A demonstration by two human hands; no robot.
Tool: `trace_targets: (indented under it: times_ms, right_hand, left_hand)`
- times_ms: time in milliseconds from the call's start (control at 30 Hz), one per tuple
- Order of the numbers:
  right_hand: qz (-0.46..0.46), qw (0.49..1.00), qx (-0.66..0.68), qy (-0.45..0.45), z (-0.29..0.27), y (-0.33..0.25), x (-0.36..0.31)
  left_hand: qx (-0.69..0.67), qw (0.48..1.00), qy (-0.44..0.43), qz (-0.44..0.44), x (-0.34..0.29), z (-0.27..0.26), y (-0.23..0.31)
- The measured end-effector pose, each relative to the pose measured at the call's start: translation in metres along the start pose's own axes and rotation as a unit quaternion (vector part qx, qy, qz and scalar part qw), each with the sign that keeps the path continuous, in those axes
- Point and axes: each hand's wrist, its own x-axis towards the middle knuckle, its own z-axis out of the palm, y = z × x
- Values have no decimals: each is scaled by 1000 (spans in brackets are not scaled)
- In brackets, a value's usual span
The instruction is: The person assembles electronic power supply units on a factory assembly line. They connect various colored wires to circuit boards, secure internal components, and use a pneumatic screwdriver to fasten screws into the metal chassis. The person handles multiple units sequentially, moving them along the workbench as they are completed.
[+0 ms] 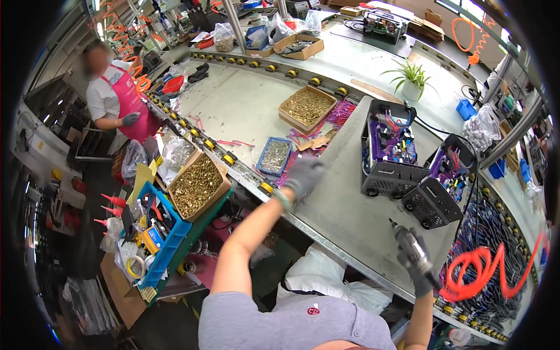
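My left hand (304,177), in a grey glove, is blurred by motion, so its fingers cannot be made out. It hovers beside a blue tray (268,172) of small metal fasteners and some loose pink wires (343,113). Behind these sits a cardboard box (293,123) of brass-coloured parts. In my gloved right hand (421,284) is a power screwdriver (413,246), its bit pointing up and left above the metal tabletop. Beyond it stand two opened black device housings (388,179), (433,205), side by side, with purple boards and wires showing inside.
A red coiled hose (466,274) hangs at my right, over a heap of dark cables (493,262). Roller tracks (291,73) line the table. Further left are another box of brass parts (214,204), a blue tool crate (153,274) and a co-worker in a pink apron (131,99).
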Motion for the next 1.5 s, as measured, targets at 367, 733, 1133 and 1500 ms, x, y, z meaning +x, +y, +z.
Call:
trace_targets:
  times_ms: [367,733,1133,1500]
  right_hand:
    - [127,990,-56,-39,30,-7,-28]
    - [167,985,42,25,30,22,-40]
    - [137,990,29,1,19,40,-34]
    - [84,974,-200,67,0,29,-75]
  left_hand:
    - [239,959,-16,151,63,14,-223]
    - [-48,990,117,57,27,-19,-78]
    - [-106,928,-222,279,-32,106,89]
    - [-111,938,-262,200,-34,123,96]
